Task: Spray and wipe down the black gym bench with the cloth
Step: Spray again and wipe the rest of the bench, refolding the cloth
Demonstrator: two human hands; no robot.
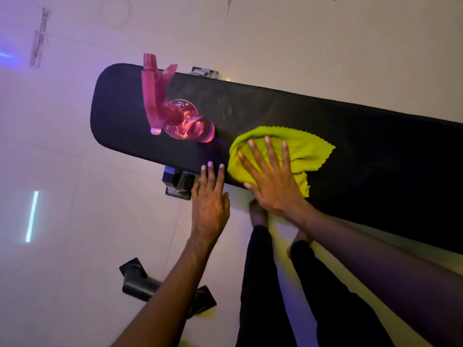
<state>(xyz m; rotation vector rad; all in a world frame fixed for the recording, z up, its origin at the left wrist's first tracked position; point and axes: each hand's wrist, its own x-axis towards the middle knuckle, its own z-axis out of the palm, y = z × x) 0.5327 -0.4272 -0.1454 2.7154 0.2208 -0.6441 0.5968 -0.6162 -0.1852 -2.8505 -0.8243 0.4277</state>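
- Bench pad [275, 116]: black, matt, smooth, faintly smeared.
- Cloth [305, 151]: yellow-green, soft fuzzy weave, zigzag-cut edge.
- Spray bottle [185, 121]: clear glossy pink plastic.
- Floor [75, 171]: pale smooth tiles, lightly reflective.

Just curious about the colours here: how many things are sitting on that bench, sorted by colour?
Pink: 1, the spray bottle, standing on the black bench.
Yellow-green: 1, the cloth, flat under the right hand.
Total: 2 things on the bench. The left hand holds nothing.
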